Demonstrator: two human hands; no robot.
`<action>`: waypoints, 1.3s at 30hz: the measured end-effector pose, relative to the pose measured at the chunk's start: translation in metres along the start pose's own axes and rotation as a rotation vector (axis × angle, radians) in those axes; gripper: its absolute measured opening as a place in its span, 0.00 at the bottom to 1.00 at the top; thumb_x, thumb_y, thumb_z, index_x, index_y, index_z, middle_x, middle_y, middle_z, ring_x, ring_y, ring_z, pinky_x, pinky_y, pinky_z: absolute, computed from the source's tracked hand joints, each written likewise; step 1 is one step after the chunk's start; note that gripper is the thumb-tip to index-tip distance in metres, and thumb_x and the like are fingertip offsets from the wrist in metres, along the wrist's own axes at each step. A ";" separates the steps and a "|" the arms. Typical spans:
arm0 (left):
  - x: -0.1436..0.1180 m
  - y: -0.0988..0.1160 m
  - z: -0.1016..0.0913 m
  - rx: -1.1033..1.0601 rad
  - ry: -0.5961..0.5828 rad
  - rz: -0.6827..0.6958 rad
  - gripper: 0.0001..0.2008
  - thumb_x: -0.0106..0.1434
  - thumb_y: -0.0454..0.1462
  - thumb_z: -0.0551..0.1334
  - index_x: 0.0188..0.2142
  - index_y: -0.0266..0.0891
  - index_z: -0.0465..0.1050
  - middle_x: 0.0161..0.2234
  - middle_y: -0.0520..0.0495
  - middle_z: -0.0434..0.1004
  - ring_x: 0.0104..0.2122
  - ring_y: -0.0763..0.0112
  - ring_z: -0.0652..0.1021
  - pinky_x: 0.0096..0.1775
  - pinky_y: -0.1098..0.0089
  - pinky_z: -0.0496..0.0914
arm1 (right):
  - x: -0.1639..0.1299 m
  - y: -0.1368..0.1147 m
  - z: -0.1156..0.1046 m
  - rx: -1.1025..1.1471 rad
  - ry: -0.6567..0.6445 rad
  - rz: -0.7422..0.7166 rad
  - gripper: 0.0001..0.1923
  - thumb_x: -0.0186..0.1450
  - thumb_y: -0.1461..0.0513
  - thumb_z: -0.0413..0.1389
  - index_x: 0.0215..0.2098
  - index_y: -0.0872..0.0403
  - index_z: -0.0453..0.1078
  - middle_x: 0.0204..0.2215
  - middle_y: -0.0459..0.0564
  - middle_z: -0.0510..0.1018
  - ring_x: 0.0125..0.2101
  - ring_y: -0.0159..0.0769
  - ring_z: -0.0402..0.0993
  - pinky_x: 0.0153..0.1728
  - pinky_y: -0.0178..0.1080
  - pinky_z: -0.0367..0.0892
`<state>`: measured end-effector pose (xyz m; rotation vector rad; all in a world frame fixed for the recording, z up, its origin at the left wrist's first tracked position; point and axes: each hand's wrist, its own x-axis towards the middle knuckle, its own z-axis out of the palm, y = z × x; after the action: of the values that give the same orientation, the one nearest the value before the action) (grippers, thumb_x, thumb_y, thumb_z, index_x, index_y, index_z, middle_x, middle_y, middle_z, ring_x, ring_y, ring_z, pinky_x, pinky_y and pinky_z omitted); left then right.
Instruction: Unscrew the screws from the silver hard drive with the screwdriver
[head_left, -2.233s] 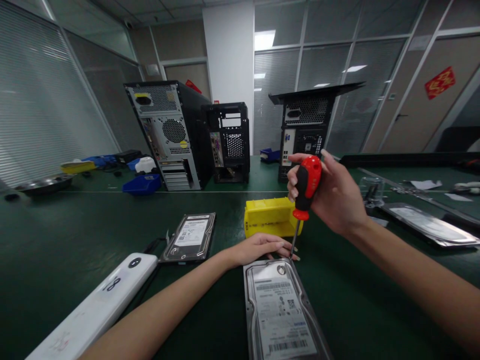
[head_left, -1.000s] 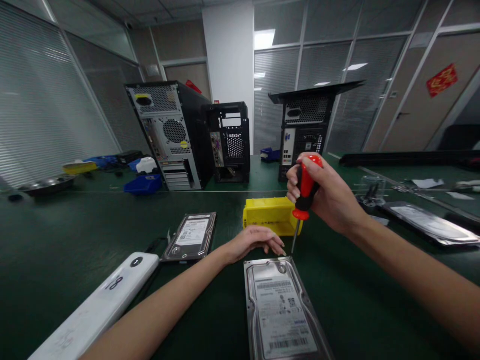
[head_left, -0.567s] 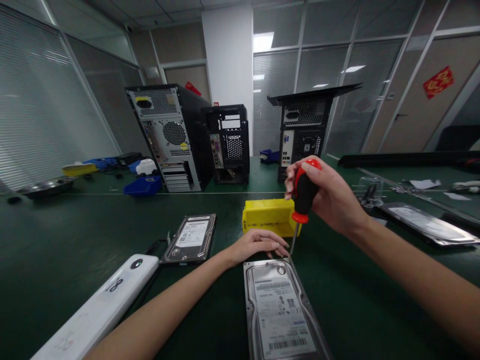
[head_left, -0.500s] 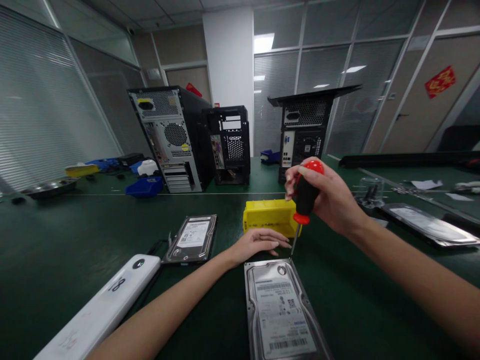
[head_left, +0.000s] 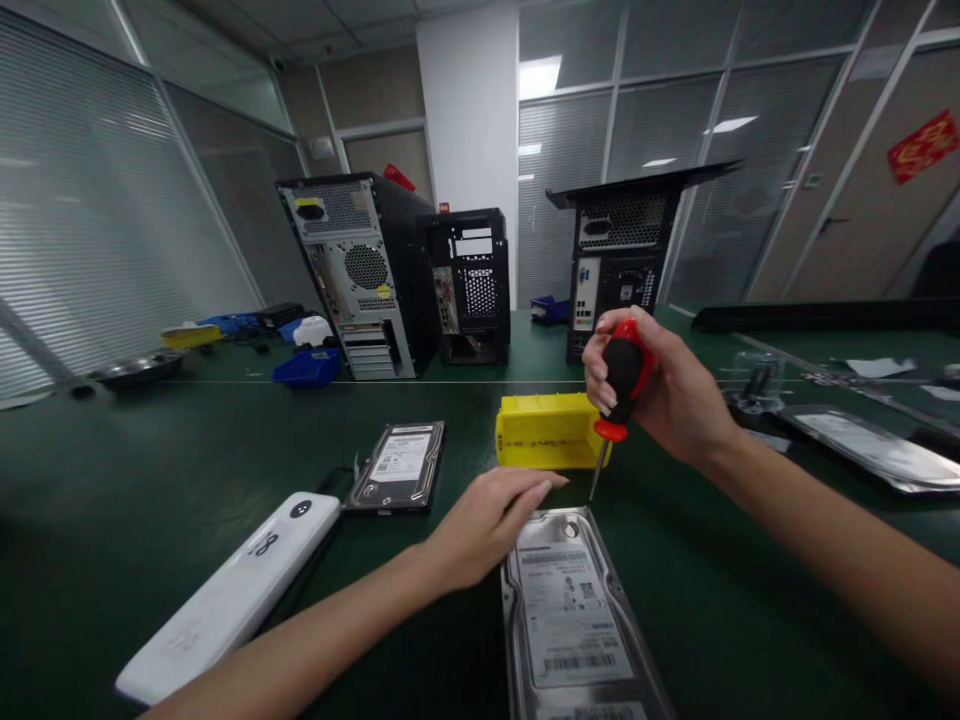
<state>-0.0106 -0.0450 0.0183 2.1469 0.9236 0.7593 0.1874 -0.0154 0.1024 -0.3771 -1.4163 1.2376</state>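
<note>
Head view: the right hand point(head_left: 660, 395) has its fingers point(head_left: 604, 375) curled tight around the red-and-black handle of a screwdriver point(head_left: 621, 385), thumb over the top of the grip. The tool stands nearly upright, and its thin shaft runs down to the far right corner of a hard drive point(head_left: 574, 610); whether the tip sits in a screw there is too small to tell. The left hand point(head_left: 487, 520) lies palm down at the drive's far left corner, fingers straight and close together, pinching nothing, resting partly on the drive's edge and partly on the green tabletop point(head_left: 150, 500). The drive lies flat, label up, directly in front of the person, between the two forearms.

Just beyond the drive sits a yellow bin point(head_left: 547, 430), close behind the screwdriver shaft. To the left lies a second hard drive point(head_left: 399, 465), also label up, and nearer still a long white device point(head_left: 240, 590) marked with a dark figure. At the right edge rests a silvery flat bag point(head_left: 870, 450). Farther back stand three computer cases point(head_left: 360, 275), rear panels facing this way, with a blue bin point(head_left: 307, 368) beside the leftmost one.
</note>
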 end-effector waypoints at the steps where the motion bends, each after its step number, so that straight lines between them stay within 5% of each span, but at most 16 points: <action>1: -0.010 0.000 0.002 0.000 0.062 -0.066 0.19 0.71 0.43 0.47 0.52 0.40 0.71 0.53 0.47 0.73 0.54 0.66 0.70 0.58 0.62 0.59 | 0.000 0.001 0.000 -0.003 0.005 -0.008 0.09 0.67 0.55 0.48 0.36 0.52 0.64 0.21 0.42 0.68 0.17 0.27 0.62 0.19 0.32 0.60; 4: -0.035 -0.004 0.009 -0.061 0.097 -0.251 0.22 0.69 0.47 0.48 0.58 0.42 0.63 0.58 0.47 0.67 0.58 0.63 0.66 0.60 0.60 0.56 | 0.001 0.002 0.001 -0.015 0.036 -0.018 0.10 0.66 0.55 0.51 0.34 0.53 0.65 0.22 0.43 0.69 0.18 0.26 0.63 0.19 0.31 0.61; 8: -0.043 -0.006 0.018 -0.080 0.018 -0.318 0.37 0.63 0.52 0.56 0.66 0.43 0.45 0.61 0.44 0.60 0.59 0.57 0.62 0.60 0.55 0.55 | 0.002 0.004 0.001 -0.064 0.122 -0.073 0.10 0.62 0.58 0.57 0.27 0.54 0.62 0.25 0.44 0.73 0.19 0.25 0.66 0.20 0.31 0.63; 12: -0.038 -0.004 0.021 0.001 -0.023 -0.358 0.53 0.52 0.52 0.66 0.67 0.40 0.35 0.61 0.40 0.57 0.58 0.50 0.61 0.59 0.51 0.54 | 0.003 0.003 0.000 -0.069 0.133 -0.075 0.11 0.62 0.60 0.58 0.25 0.53 0.60 0.18 0.39 0.67 0.14 0.23 0.58 0.16 0.29 0.57; 17: -0.039 -0.009 0.020 0.005 -0.032 -0.388 0.57 0.48 0.55 0.67 0.67 0.40 0.35 0.59 0.38 0.60 0.57 0.45 0.60 0.58 0.47 0.53 | 0.003 0.002 -0.001 0.004 0.095 -0.024 0.13 0.65 0.52 0.48 0.35 0.52 0.67 0.22 0.44 0.67 0.20 0.29 0.62 0.20 0.33 0.61; 24: -0.038 -0.008 0.011 -0.031 -0.093 -0.376 0.64 0.44 0.53 0.70 0.67 0.41 0.28 0.59 0.38 0.58 0.58 0.43 0.60 0.58 0.43 0.50 | 0.003 0.006 -0.003 -0.045 0.069 0.052 0.13 0.64 0.52 0.50 0.40 0.51 0.69 0.31 0.46 0.68 0.26 0.31 0.65 0.27 0.35 0.67; 27: -0.039 -0.007 0.002 -0.095 -0.163 -0.353 0.64 0.46 0.51 0.70 0.66 0.42 0.24 0.60 0.37 0.58 0.59 0.44 0.60 0.59 0.42 0.48 | 0.003 0.005 -0.002 -0.046 0.051 0.050 0.13 0.64 0.51 0.51 0.39 0.51 0.69 0.31 0.46 0.68 0.26 0.30 0.66 0.27 0.35 0.67; 32: -0.042 -0.016 -0.015 -0.186 -0.224 -0.281 0.56 0.51 0.46 0.69 0.67 0.46 0.30 0.61 0.40 0.59 0.59 0.52 0.62 0.60 0.49 0.52 | 0.002 0.005 -0.002 -0.025 0.037 0.060 0.13 0.65 0.52 0.51 0.39 0.52 0.69 0.31 0.46 0.69 0.26 0.28 0.67 0.27 0.33 0.67; 37: -0.042 -0.031 -0.020 -0.165 -0.133 -0.236 0.40 0.61 0.45 0.62 0.66 0.47 0.41 0.58 0.42 0.64 0.55 0.60 0.67 0.54 0.58 0.62 | 0.003 0.006 -0.003 -0.067 0.018 0.044 0.13 0.63 0.51 0.54 0.39 0.51 0.68 0.29 0.44 0.69 0.26 0.28 0.68 0.27 0.33 0.68; 39: -0.044 -0.031 -0.020 -0.121 -0.142 -0.221 0.40 0.59 0.46 0.64 0.65 0.48 0.45 0.60 0.42 0.62 0.56 0.59 0.66 0.54 0.57 0.62 | 0.003 0.006 -0.003 -0.088 0.047 0.023 0.12 0.61 0.53 0.57 0.37 0.52 0.66 0.29 0.44 0.71 0.25 0.27 0.68 0.26 0.32 0.67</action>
<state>-0.0625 -0.0555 -0.0035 1.9280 0.9934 0.5328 0.1863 -0.0091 0.0985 -0.4809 -1.4330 1.1807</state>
